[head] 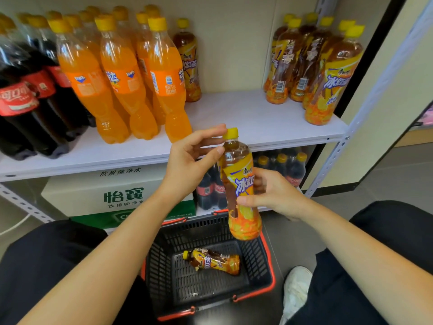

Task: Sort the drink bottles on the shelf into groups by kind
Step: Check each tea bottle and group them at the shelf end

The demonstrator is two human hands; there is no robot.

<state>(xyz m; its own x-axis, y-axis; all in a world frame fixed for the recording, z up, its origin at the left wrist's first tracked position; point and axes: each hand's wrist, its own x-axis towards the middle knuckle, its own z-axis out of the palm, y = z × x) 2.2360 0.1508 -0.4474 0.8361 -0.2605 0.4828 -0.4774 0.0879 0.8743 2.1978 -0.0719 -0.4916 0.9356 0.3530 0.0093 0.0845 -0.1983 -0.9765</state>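
The tea bottle [241,184] is clear glossy plastic under a shiny printed film label, and the sodas [121,90] and colas [28,118] show the same glossy plastic with bright highlights. The shelf [246,113] is smooth matt white, and its upright [332,158] is painted perforated metal. The basket [164,266] is matt black plastic mesh, the carton [93,191] dull cardboard and the trousers [46,266] matt black cloth.

1. On the shelf [246,113], cola bottles [28,90] stand left, with Fanta bottles [121,78] just right of them.
2. A lone tea bottle [189,62] stands behind the Fanta bottles' right end; the tea group [328,73] stands far right, well apart.
3. Under the shelf, a box [112,195] lies left and lower cola bottles [210,191] stand right.
4. A basket [267,266] sits near, with a lying bottle [212,261] in it.
5. The held bottle [241,184] is above the basket, before the shelf.
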